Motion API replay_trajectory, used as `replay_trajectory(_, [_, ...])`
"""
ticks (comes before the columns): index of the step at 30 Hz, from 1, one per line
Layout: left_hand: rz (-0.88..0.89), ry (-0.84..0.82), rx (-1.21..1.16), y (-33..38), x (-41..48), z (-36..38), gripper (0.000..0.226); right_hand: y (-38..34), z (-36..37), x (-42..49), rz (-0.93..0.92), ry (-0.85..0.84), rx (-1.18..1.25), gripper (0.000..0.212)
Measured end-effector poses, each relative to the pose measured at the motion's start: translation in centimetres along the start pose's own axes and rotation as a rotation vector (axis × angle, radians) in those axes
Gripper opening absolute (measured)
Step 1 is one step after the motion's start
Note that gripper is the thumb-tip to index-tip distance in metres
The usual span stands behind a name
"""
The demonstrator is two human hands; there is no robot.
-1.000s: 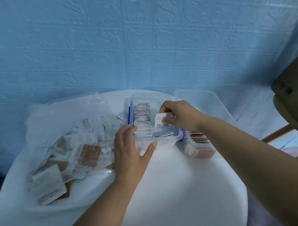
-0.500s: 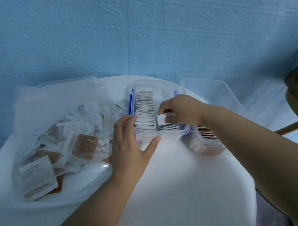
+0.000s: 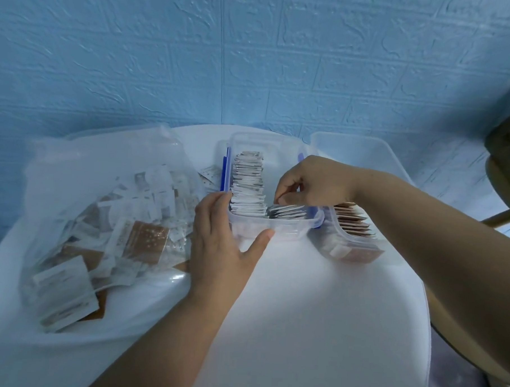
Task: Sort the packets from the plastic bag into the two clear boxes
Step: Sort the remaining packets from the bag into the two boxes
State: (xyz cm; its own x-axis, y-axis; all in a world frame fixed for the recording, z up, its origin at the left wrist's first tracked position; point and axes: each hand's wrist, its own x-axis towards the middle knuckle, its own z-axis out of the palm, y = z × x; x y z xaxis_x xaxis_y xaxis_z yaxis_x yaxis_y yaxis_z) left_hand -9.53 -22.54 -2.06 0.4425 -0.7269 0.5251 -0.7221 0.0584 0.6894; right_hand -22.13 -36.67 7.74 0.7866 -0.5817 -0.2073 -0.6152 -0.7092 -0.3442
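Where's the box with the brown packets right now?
Head view, right of centre: the brown-packet box sits beside the blue-clipped box, partly under the right forearm.

— What sort of place is this?
— A room in a home, by the look: a round white table (image 3: pixel 315 313), a blue brick-pattern wall (image 3: pixel 166 57) right behind the table, a wooden chair (image 3: pixel 509 163) to its right.
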Motion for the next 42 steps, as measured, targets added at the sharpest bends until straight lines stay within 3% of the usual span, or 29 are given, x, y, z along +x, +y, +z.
replay_trajectory(5, [0.011,-0.046,-0.034,0.3,0.1,-1.0,0.069,-0.4,0.1,-0.3,-0.029,0.110,0.075,0.011])
replay_trajectory(12, [0.172,0.031,-0.049,0.8,-2.6,-7.7,0.019,-5.9,2.3,-3.5,-0.261,0.321,0.274,0.010])
replay_trajectory(18, [0.173,0.021,0.246,-3.8,-6.7,-14.0,0.026,-10.8,9.1,-5.3,-0.437,0.215,0.360,0.013])
replay_trajectory(22, [0.165,-0.073,0.433,-6.3,-7.6,-15.3,0.037,-11.4,12.4,-4.2,-0.435,0.255,0.232,0.017])
replay_trajectory(27, [0.183,-0.154,0.477,-6.6,-5.6,-15.1,0.043,-11.7,13.2,-2.3,-0.368,0.287,0.061,0.035])
replay_trajectory(31, [0.129,-0.183,0.477,-6.9,-3.1,-15.1,0.034,-12.8,12.5,-0.8,-0.265,0.328,0.033,0.047])
replay_trajectory(36, [0.152,-0.199,0.558,-8.1,-4.0,-15.1,0.033,-14.0,13.6,1.0,-0.265,0.190,-0.113,0.058])
replay_trajectory(39, [0.126,-0.218,0.604,-8.3,-5.9,-14.7,0.032,-14.1,14.4,1.0,-0.279,0.163,-0.228,0.058])
replay_trajectory(42, [0.184,-0.287,0.455,-7.7,-7.0,-14.7,0.039,-14.2,13.9,-0.1,-0.294,0.235,-0.104,0.046])
